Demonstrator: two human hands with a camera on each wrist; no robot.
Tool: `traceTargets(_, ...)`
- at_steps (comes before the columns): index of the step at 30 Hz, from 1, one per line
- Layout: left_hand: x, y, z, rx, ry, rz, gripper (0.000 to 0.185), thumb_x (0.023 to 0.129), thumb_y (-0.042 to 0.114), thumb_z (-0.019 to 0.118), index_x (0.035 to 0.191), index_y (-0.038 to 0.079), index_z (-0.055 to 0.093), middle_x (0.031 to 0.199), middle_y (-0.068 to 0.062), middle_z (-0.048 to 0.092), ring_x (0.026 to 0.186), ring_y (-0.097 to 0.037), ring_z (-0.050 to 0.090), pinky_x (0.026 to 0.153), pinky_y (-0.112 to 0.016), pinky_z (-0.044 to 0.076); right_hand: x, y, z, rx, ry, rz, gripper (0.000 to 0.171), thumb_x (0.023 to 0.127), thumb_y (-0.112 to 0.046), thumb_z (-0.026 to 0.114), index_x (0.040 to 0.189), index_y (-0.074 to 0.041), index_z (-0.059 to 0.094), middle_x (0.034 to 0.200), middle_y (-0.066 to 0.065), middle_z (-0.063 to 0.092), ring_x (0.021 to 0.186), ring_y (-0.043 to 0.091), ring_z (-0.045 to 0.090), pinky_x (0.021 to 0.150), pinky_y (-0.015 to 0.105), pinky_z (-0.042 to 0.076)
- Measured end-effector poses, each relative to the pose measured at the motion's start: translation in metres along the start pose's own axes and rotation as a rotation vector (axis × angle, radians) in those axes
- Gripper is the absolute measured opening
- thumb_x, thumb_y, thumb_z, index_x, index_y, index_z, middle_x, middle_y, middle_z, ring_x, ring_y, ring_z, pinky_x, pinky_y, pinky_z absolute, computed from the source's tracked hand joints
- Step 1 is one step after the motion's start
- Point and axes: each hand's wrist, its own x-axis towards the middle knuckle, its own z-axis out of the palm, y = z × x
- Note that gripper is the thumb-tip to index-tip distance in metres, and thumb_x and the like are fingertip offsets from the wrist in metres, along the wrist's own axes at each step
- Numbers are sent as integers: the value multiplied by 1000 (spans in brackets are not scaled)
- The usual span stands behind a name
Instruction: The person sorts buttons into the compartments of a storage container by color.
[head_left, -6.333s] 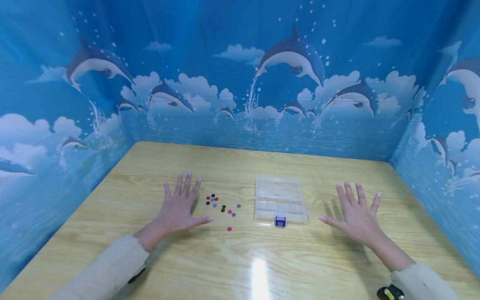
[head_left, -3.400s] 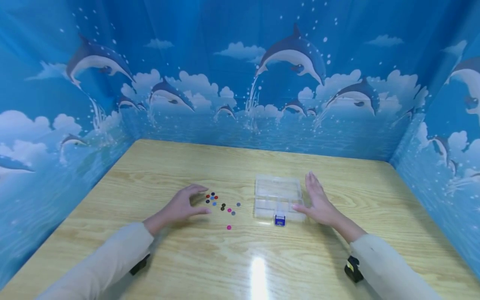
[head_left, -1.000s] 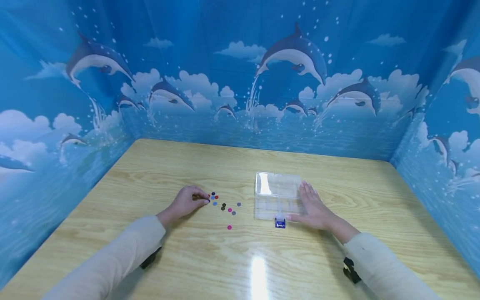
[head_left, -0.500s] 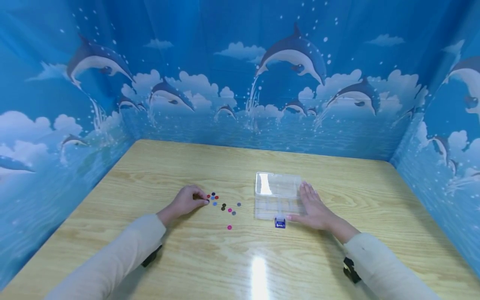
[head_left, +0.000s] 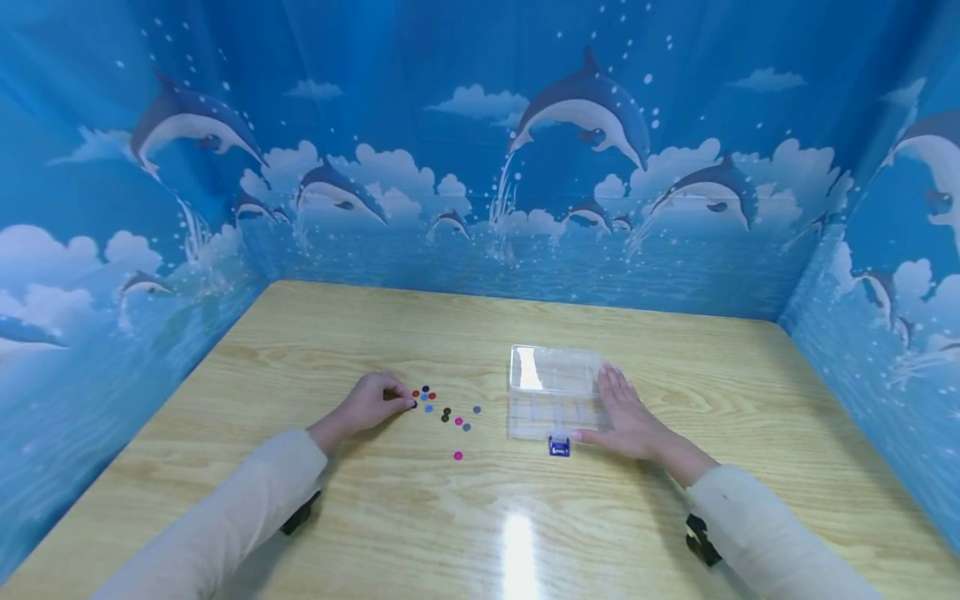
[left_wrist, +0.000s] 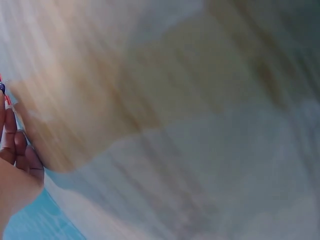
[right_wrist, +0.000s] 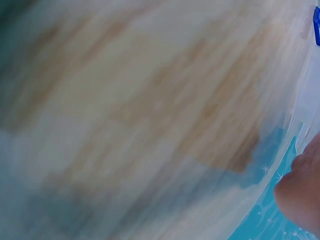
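The left hand [head_left: 369, 402] pinches a dark disc [head_left: 415, 405] between thumb and fingertips, well left of the clear box [head_left: 557, 392]. The right hand [head_left: 628, 422] holds nothing; its fingers lie straight along the box's right end, the thumb at its front edge near the blue clasp [head_left: 559, 447].

The disc looks light, stiff and smooth, and so thin that it could slip; its rim seems the best place to hold it, with the tips alone. The box looks like light, rigid plastic that might slide, so its end wall suits a steadying palm.

Farther out on the surface [head_left: 420, 517], red discs [head_left: 432, 396] and other coloured ones lie left of the box, with a pink disc [head_left: 458, 456] nearer the person.

The head view gives this whole layout; the left wrist view adds the folded lower fingers, while the right wrist view catches only part of the hand and clasp.
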Motion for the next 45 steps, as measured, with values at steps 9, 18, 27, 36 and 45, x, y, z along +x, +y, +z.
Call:
traceTargets(9,-1,5,-3,-9,-4,-23,5,81,4,66,81,0,68,80,-10,66,72,-10,53,66,-19,43,0,-2,-1,2,5,-10,107,82,-58,57,142,14,4,150,31,-4,139,47,-1,112,57,6)
traceTargets(18,-1,16,-2,-37,24,-43,7,82,7,65,83,1,68,85,-12,67,79,-17,58,77,-31,49,-1,-2,0,-16,6,-6,107,82,-58,56,142,13,4,151,30,-4,139,47,-1,113,56,6)
traceTargets(27,1,27,1,-100,16,-128,9,84,8,63,86,0,67,91,-13,66,75,-14,56,67,-23,49,-3,-4,-1,-20,19,-14,105,83,-57,56,142,14,6,150,32,-2,139,47,0,112,56,7)
traceTargets(36,4,36,9,-140,21,-157,8,84,10,65,85,2,68,92,-12,67,84,-18,59,78,-30,51,-3,-5,-1,-23,20,-5,105,83,-58,55,142,14,6,150,31,-2,139,47,0,113,56,7)
traceTargets(45,9,49,17,-162,40,-184,9,83,10,65,83,1,68,89,-11,66,79,-15,56,72,-24,48,-4,-4,-1,-19,26,-11,104,84,-57,55,142,14,6,150,32,-2,139,48,0,112,57,6)
